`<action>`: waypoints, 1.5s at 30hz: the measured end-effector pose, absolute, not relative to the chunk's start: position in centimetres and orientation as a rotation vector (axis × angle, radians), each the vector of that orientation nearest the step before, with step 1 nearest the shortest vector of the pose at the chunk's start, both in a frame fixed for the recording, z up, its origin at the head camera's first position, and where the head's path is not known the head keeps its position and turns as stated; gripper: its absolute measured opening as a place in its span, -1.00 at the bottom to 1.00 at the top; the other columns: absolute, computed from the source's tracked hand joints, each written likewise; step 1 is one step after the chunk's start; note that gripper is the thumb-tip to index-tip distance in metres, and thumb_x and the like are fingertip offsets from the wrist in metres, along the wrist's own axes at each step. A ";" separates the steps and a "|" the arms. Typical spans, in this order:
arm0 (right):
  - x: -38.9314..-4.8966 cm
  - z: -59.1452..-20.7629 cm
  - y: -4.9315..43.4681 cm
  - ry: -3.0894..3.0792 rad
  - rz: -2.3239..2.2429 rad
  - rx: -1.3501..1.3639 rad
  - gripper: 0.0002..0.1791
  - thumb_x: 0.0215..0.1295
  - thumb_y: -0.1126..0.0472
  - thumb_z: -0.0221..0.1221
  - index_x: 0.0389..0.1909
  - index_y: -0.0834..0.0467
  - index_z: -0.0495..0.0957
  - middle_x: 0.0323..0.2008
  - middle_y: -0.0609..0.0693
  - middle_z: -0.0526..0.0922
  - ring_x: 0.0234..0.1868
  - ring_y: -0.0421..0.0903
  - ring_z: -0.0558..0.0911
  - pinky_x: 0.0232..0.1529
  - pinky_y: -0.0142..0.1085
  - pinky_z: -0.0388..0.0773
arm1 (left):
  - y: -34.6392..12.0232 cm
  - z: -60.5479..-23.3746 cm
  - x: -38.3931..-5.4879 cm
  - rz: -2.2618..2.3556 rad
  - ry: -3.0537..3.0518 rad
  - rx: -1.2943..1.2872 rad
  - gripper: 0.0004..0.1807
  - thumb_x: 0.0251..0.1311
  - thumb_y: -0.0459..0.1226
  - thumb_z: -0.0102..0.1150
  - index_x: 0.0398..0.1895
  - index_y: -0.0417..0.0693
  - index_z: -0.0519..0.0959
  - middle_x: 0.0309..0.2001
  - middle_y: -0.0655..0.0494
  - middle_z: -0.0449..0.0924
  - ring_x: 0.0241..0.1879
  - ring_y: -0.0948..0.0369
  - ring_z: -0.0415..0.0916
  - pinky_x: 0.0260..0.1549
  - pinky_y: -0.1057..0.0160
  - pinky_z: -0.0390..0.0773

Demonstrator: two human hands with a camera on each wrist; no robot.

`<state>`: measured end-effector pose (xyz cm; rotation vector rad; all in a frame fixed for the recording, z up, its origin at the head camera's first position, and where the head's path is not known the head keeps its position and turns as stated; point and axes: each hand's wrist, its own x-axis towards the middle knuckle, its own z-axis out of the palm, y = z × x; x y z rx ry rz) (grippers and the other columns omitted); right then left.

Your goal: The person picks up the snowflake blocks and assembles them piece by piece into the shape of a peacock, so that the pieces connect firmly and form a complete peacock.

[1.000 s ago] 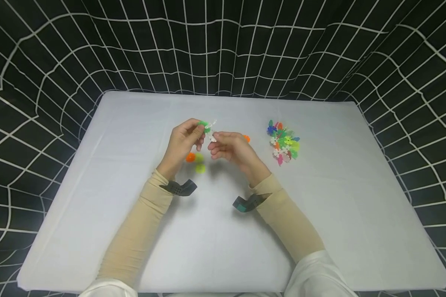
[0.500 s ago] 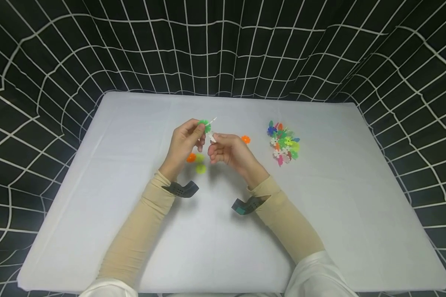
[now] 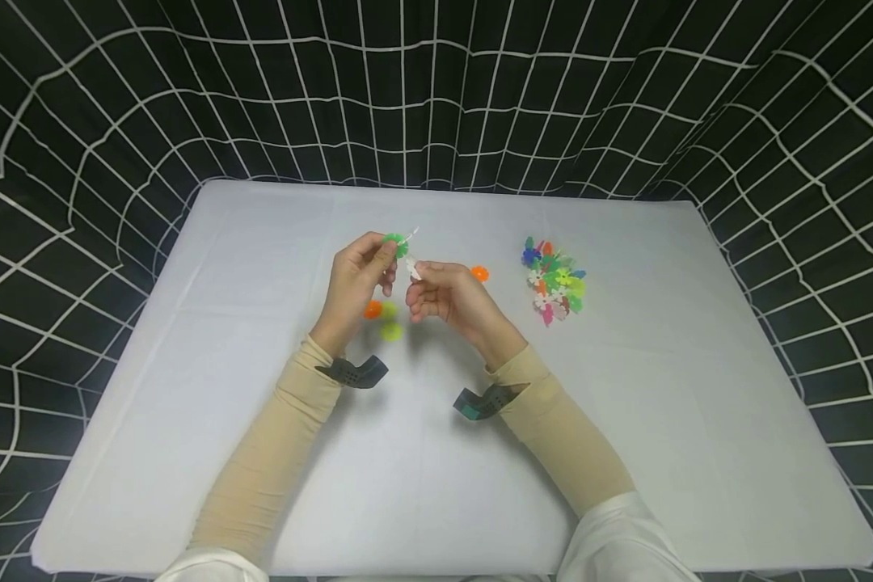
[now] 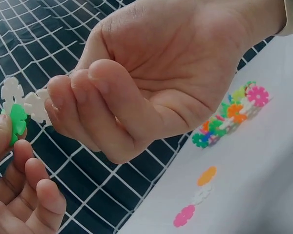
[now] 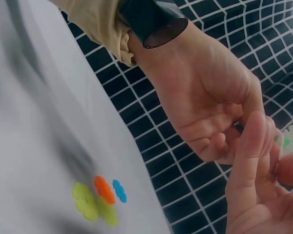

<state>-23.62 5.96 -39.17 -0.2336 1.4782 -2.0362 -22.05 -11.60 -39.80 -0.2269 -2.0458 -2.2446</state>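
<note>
Over the table (image 3: 698,364), taking twelve o'clock as its far edge in the head view, the two hands are close together. The left hand (image 3: 360,279) has its grip pinched on the green piece (image 3: 395,245), at about its one o'clock. From the green piece, toward two o'clock, the far white piece (image 4: 12,91) stands out, touching it. The right hand (image 3: 458,299) pinches the near white piece (image 3: 412,269) at its ten o'clock; this lies at five o'clock of the green piece, very near. If these two are joined, I cannot tell.

At five o'clock of the left hand lie one orange piece (image 3: 373,309) and two yellow pieces (image 3: 390,331). The pile (image 3: 555,281) of many colours is at three o'clock of the right hand, well apart. In the left wrist view, an amber piece (image 4: 206,175), a small white piece (image 4: 202,194) and a pink piece (image 4: 184,215) make a row from one toward seven o'clock.
</note>
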 end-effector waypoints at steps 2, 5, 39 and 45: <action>-23.6 -39.1 5.9 1.483 -2.030 -0.253 -0.71 0.55 0.26 -0.10 -0.38 0.19 0.51 -0.56 -0.05 0.68 -0.55 -0.18 0.63 -0.40 -0.34 0.70 | -11.7 -39.8 -22.0 -2.241 -2.045 -0.225 -0.88 0.48 -0.21 0.09 -0.20 -0.02 0.59 -0.41 0.19 0.47 -0.42 0.28 0.40 -0.54 0.44 0.50; -23.6 -39.1 5.8 1.494 -2.023 -0.271 -0.73 0.55 0.27 -0.11 -0.35 0.21 0.49 -0.56 -0.05 0.67 -0.55 -0.18 0.63 -0.40 -0.35 0.69 | -11.7 -39.9 -22.0 -2.214 -2.072 -0.242 -0.84 0.47 -0.21 0.11 -0.18 -0.11 0.60 -0.43 0.18 0.48 -0.44 0.27 0.40 -0.54 0.43 0.49; -24.3 -43.0 5.5 2.345 -0.774 -0.925 -0.59 0.47 0.28 0.01 0.24 0.03 0.60 -0.05 0.04 0.65 -0.05 -0.07 0.54 0.05 -0.24 0.53 | -13.2 -39.0 -22.2 -1.991 -2.361 -0.282 -0.69 0.52 -0.08 0.01 -0.27 -0.13 0.47 -0.57 0.13 0.34 -0.54 0.19 0.32 -0.46 0.35 0.48; -23.4 -43.7 4.7 2.476 -0.519 -1.043 -0.57 0.47 0.25 0.05 0.29 -0.06 0.56 -0.12 0.05 0.51 -0.21 -0.08 0.45 -0.27 -0.33 0.43 | -13.3 -39.2 -22.3 -2.035 -2.362 -0.355 -0.77 0.50 -0.19 0.06 -0.23 -0.19 0.49 -0.52 0.13 0.40 -0.49 0.20 0.39 -0.47 0.38 0.53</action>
